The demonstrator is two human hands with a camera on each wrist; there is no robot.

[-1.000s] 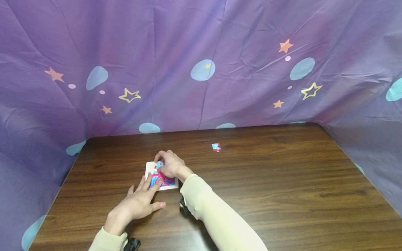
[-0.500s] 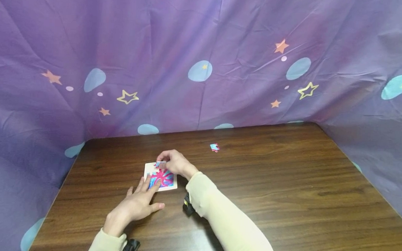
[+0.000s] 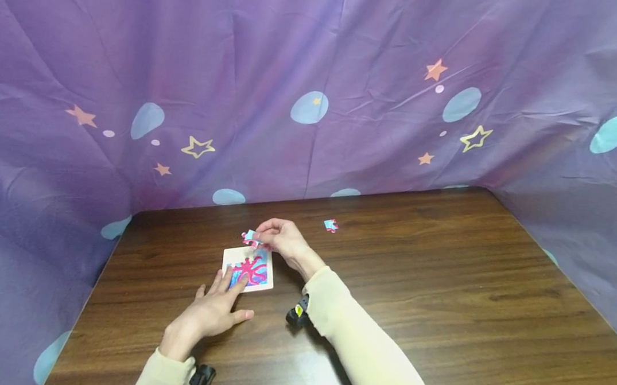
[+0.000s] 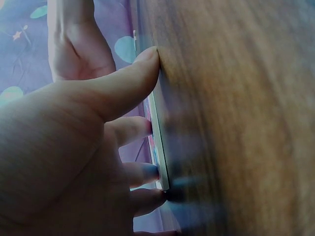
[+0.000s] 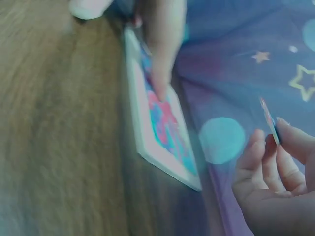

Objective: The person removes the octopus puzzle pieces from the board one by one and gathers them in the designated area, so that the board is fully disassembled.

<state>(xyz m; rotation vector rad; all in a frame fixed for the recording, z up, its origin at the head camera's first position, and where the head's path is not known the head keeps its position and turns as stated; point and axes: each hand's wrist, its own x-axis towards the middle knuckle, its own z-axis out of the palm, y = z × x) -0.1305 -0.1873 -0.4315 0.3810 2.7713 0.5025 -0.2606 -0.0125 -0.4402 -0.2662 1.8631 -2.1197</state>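
A white-framed jigsaw puzzle board [image 3: 269, 271] lies on the table, with a pink octopus-like figure on blue inside it. My left hand [image 3: 207, 311] rests on its lower left with straight, spread fingers; in the left wrist view the fingertips touch the board edge [image 4: 158, 142]. Just beyond the board's top edge, my right hand [image 3: 288, 243] pinches a blue and pink jigsaw piece [image 3: 250, 237] between thumb and fingers. In the right wrist view that piece [image 5: 268, 120] is seen nearly edge-on, raised off the board. The upper part of the picture area shows bare white.
Another blue and pink jigsaw piece [image 3: 331, 225] lies flat toward the table's back edge, right of the right hand. The dark wooden table [image 3: 438, 290] meets a purple curtain [image 3: 373, 132] with stars and blue spots at its back and sides.
My right hand has lifted the pinched jigsaw piece off the board's upper part and carried it back and slightly right. The left hand has stayed in place.
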